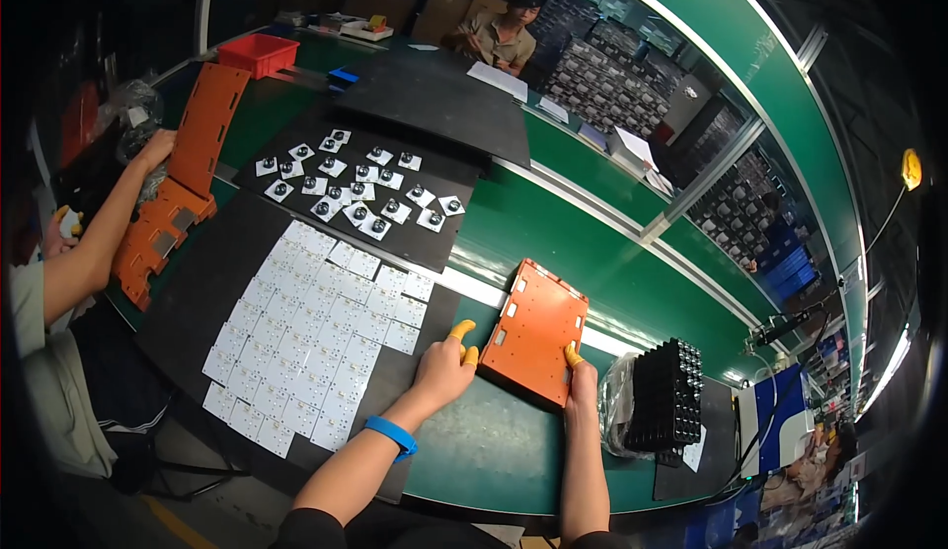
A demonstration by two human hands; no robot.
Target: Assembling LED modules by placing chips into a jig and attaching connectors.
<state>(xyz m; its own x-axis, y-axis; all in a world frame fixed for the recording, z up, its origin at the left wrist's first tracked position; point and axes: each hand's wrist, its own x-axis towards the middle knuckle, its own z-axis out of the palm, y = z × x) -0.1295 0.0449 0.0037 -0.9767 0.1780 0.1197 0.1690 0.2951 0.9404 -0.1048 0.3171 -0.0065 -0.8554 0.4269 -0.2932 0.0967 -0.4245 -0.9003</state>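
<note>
Orange tray [536, 327] is grasped at its right edge by the right hand [581, 381]. Just left of it, the left hand [444, 369] is unclenched, thumb and fingers parted.

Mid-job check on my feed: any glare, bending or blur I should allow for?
Head view: bright glare on the silver strip behind the orange panel, softer sheen on the panel; head view: the upper-right green beam curves strongly, corners go black; head view: left hand and right hand show no obvious blur, far-right background looks soft.
</note>
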